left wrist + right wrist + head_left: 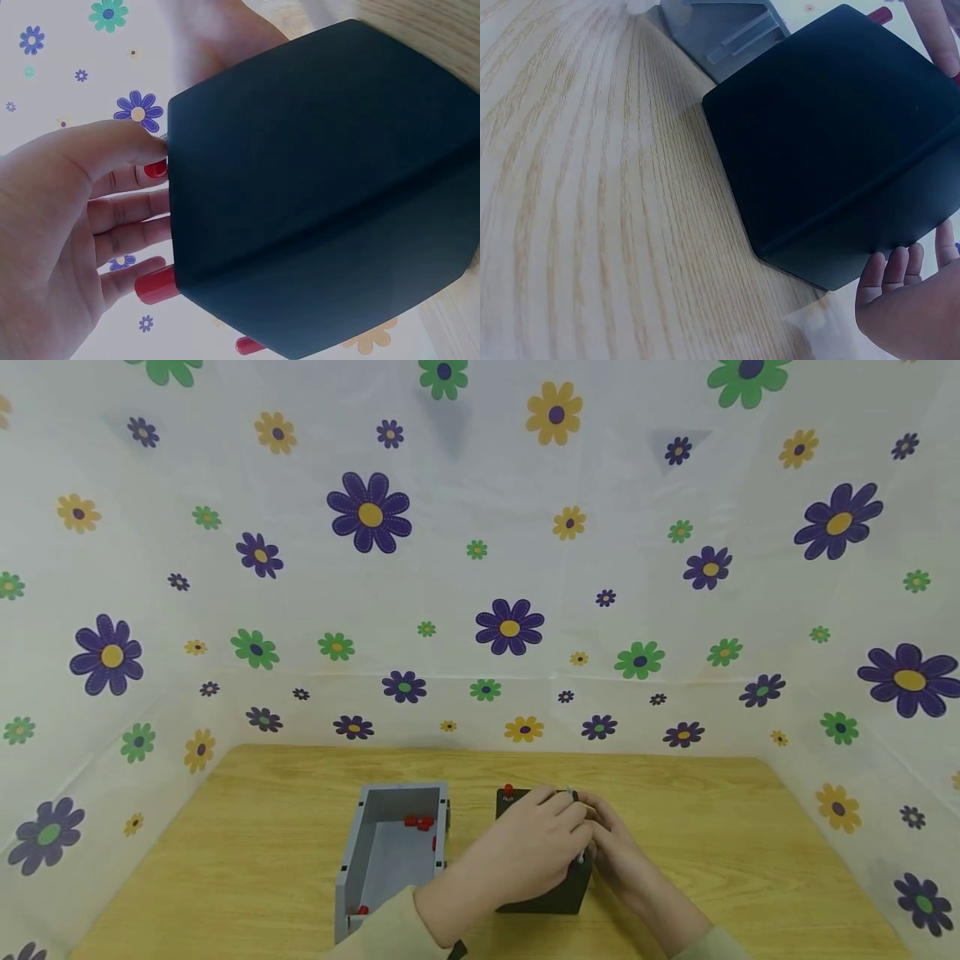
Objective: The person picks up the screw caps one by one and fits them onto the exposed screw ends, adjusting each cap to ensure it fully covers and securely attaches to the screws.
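Note:
A black box (543, 893) stands on the table, with small metal posts along its top edge. A red cap (508, 790) sits on the post at its far left corner. My left hand (525, 847) reaches over the box top. In the left wrist view its thumb and index finger pinch a small red cap (156, 169) at the box's edge. Another red cap (157, 285) stands at a near corner there. My right hand (622, 860) is at the box's right side, and its fingertips (894, 266) rest against the box wall.
To the left of the box is a grey open bin (350, 868). Several loose red caps (423, 823) lie in it, mostly toward the far end. A wooden table (675, 810) is under everything, and a flower-patterned sheet (450, 585) hangs behind and at the sides.

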A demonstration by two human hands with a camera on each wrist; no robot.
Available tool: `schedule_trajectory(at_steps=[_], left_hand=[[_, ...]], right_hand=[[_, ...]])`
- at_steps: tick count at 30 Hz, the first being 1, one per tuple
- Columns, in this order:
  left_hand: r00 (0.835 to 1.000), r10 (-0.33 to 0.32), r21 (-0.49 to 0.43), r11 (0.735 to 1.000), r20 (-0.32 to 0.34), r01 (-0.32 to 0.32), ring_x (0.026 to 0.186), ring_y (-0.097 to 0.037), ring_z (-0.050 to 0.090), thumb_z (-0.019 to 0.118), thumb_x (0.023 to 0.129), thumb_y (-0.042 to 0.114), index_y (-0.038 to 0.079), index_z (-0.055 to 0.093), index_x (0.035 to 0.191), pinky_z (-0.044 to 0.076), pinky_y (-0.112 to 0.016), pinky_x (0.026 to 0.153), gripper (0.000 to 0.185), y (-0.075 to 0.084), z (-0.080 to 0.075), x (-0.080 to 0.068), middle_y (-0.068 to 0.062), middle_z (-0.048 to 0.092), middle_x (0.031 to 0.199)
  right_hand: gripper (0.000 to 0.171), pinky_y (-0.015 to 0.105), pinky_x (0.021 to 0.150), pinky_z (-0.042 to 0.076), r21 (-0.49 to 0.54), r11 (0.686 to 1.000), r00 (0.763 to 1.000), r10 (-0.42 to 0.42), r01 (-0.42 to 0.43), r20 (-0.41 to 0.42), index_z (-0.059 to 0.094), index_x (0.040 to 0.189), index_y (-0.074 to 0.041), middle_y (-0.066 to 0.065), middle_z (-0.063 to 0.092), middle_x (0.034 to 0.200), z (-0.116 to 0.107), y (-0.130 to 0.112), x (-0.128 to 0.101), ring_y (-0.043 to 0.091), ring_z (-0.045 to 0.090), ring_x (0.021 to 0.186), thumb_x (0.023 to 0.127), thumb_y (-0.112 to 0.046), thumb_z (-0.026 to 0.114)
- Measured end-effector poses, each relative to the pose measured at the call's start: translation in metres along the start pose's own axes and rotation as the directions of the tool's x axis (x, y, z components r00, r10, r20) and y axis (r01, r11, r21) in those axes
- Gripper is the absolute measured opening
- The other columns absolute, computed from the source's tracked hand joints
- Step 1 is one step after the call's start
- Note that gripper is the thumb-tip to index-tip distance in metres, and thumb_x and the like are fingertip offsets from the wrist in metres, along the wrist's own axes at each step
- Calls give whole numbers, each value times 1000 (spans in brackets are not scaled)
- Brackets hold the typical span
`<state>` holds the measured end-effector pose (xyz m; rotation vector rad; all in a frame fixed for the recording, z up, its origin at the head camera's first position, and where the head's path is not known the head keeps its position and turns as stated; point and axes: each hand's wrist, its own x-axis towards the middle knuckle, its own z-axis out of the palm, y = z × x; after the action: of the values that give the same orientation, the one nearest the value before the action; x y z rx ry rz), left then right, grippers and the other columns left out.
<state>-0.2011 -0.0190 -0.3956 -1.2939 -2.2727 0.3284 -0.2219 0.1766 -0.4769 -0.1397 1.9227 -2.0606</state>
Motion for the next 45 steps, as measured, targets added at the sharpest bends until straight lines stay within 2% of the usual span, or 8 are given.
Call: schedule_trajectory(at_steps=[11, 16, 22, 30, 36, 45], left_hand=[[1000, 5, 6, 1000, -5, -5, 115, -8, 64, 64, 105, 31, 28, 75, 123, 50, -26, 106, 21, -2, -5, 2, 12, 72, 121], [1000, 2, 10, 1000, -16, -2, 114, -8, 64, 63, 106, 31, 28, 75, 123, 50, -25, 104, 21, -3, -7, 3, 12, 72, 118], [999, 14, -6, 1000, -47, -14, 112, -8, 63, 64, 105, 30, 28, 76, 116, 49, -25, 100, 17, -3, -9, 5, 12, 71, 115], [998, 29, -19, 999, -51, -30, 112, -7, 64, 64, 106, 29, 28, 76, 115, 50, -24, 101, 16, -3, -10, 7, 12, 72, 114], [998, 34, -42, 998, -49, -36, 113, -7, 64, 65, 106, 28, 28, 76, 114, 49, -24, 100, 14, -2, -11, 7, 13, 72, 115], [999, 35, -44, 998, -30, -37, 114, -7, 64, 63, 107, 29, 28, 77, 117, 49, -23, 101, 17, -1, -8, 7, 13, 73, 117]], right_hand=[[47, 23, 94, 42, -3, 1000, 1000, -6, 6, 8, 34, 154, -13, -8, 48, 135, -1, -3, 1, 7, 49, 108, 109, -17, 48], [48, 21, 96, 43, 1, 1000, 1000, -9, 9, 7, 35, 154, -14, -12, 50, 135, 0, -3, 1, 5, 50, 112, 109, -16, 48], [55, 18, 102, 44, -7, 1000, 1000, -11, 11, -2, 29, 159, -10, -15, 52, 134, 0, -3, 2, 2, 52, 118, 108, -16, 48], [59, 20, 108, 39, -23, 1000, 1000, 5, -5, -16, 26, 163, -8, -12, 49, 144, 0, -3, 1, -1, 50, 124, 109, -20, 49], [61, 23, 111, 36, -33, 999, 1000, 15, -16, -25, 25, 164, -7, -5, 46, 151, 1, -3, 0, 2, 47, 127, 109, -20, 49], [62, 19, 105, 42, -28, 1000, 1000, 7, -7, 8, 24, 163, -7, -9, 48, 143, -1, -2, -1, 1, 50, 121, 109, -21, 49]])
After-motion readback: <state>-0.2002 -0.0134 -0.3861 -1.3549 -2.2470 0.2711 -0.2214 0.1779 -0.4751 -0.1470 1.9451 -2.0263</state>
